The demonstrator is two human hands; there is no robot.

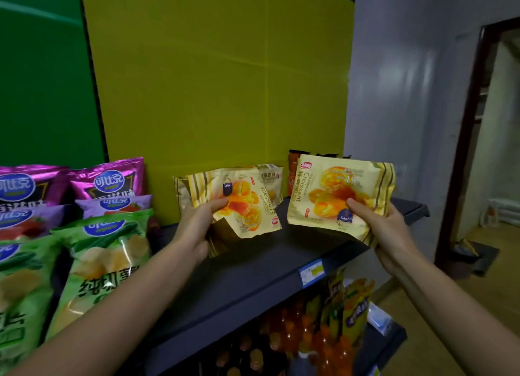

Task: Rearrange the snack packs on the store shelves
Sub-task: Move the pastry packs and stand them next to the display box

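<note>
My left hand grips a yellow croissant pack by its lower left corner, held tilted above the dark shelf. Another yellow pack stands right behind it, partly hidden. My right hand holds a second yellow croissant pack by its lower right edge, upright over the shelf's right end. An orange-brown pack stands behind that one against the yellow back panel.
Green, purple and magenta chip bags fill the shelf's left side. A price tag sits on the shelf's front edge. Orange bottles and yellow packs stand on the lower shelf. A doorway opens at the right.
</note>
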